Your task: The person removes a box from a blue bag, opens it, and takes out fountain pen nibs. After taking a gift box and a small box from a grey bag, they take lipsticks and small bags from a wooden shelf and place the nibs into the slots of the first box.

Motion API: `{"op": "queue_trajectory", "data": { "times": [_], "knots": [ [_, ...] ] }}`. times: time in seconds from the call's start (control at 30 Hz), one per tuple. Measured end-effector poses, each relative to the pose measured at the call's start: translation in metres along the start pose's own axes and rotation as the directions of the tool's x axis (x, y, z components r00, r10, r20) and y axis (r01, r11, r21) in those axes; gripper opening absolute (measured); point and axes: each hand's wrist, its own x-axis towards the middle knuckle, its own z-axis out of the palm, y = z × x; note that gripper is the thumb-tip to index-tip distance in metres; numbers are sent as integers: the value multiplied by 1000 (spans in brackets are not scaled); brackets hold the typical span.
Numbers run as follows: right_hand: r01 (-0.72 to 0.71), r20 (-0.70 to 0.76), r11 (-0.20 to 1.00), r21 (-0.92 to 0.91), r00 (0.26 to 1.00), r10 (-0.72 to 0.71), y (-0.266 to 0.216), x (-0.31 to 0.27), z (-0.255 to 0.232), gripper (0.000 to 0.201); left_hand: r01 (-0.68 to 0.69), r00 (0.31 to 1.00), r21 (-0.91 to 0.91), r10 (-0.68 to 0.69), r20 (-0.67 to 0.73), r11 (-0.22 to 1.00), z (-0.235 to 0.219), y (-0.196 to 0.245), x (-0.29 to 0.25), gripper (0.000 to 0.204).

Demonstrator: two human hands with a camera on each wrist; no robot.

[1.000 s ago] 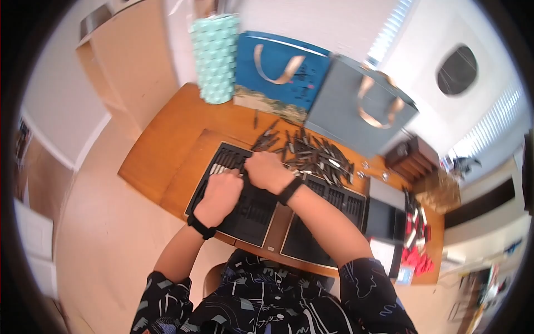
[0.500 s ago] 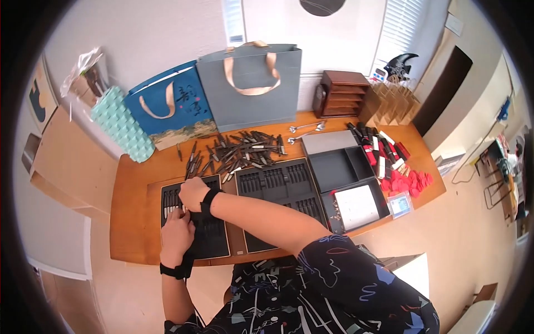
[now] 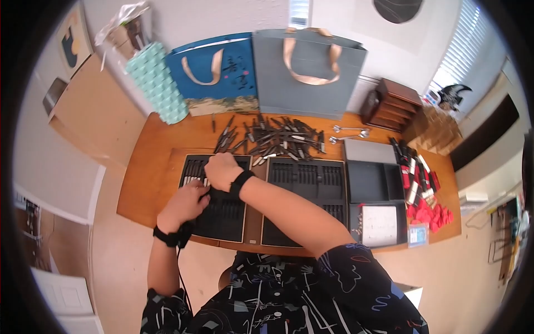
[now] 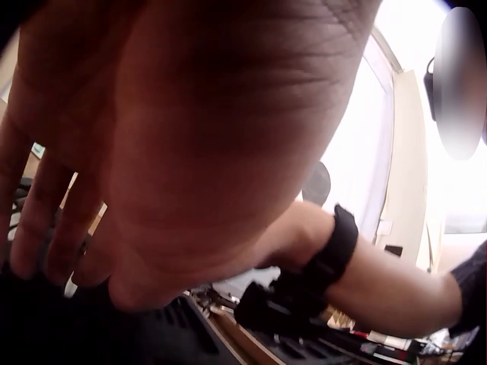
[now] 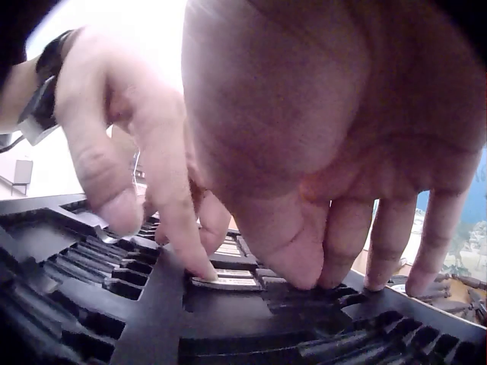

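Observation:
In the head view, both hands are over the leftmost black slotted tray (image 3: 219,225). The left hand (image 3: 182,206) is nearer the body, its fingers beside a row of silver-marked dark pieces (image 3: 192,181). Seen from the right wrist, the left hand (image 5: 141,122) has an extended fingertip touching one such piece (image 5: 232,279) lying in the tray. The right hand (image 3: 222,171) is just beyond; its fairly straight fingers (image 5: 388,236) point down onto the slots, thumb close to the index finger, with no held piece visible. The palm of the left hand (image 4: 205,144) fills much of the left wrist view.
Loose slim dark pieces (image 3: 286,139) lie heaped behind the trays. A second slotted tray (image 3: 303,192) and a compartmented box (image 3: 370,181) stand to the right, then red items (image 3: 431,214). Bags (image 3: 308,72) and a mint-green textured object (image 3: 158,83) line the back.
The head view has turned and shifted, so the table sits differently in it. Both hands remain over the left tray, and the left hand's fingers look less curled than a second ago.

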Motion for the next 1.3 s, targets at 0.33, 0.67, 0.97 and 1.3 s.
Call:
{"op": "queue_trajectory", "data": {
  "times": [0.33,0.67,0.97,1.3],
  "knots": [
    [52,4,999,3,999,-52,11,-10,6,25,4,1000,-27,-4,-7,1000,-27,-44,165,18],
    [75,-19,997,-28,997,-75,15,-9,25,30,148,950,238,-204,236,960,-12,-26,228,26],
    [79,-4,997,24,997,-79,22,-13,5,41,138,927,-148,-180,-329,979,-72,-23,94,12],
    [254,-204,815,521,964,-170,51,-11,-24,40,142,845,-265,-256,-469,954,-20,13,-2,18]
  ]
}}
